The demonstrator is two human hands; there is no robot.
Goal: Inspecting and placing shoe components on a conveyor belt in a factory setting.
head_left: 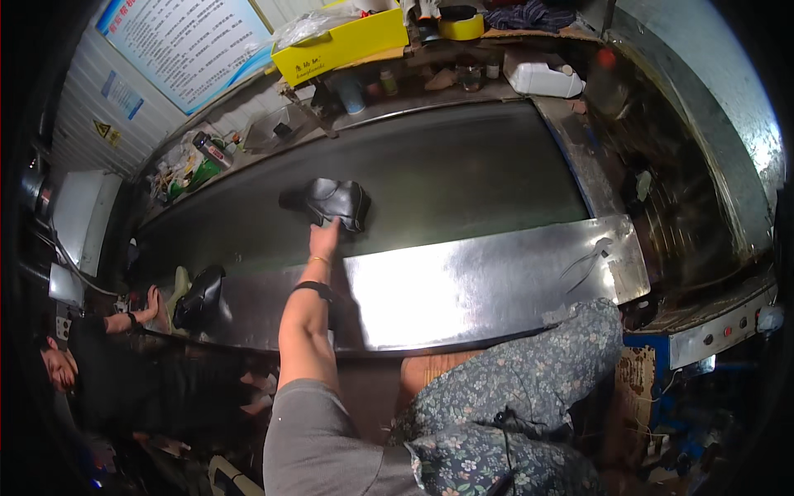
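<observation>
Some black leather point(337, 198) in left hand point(323, 239)

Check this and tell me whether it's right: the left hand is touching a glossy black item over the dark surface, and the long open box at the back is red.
The box's colour is wrong: the head view shows the long open box at the back is yellow. The left hand is indeed touching a glossy black item over the dark surface.
</observation>
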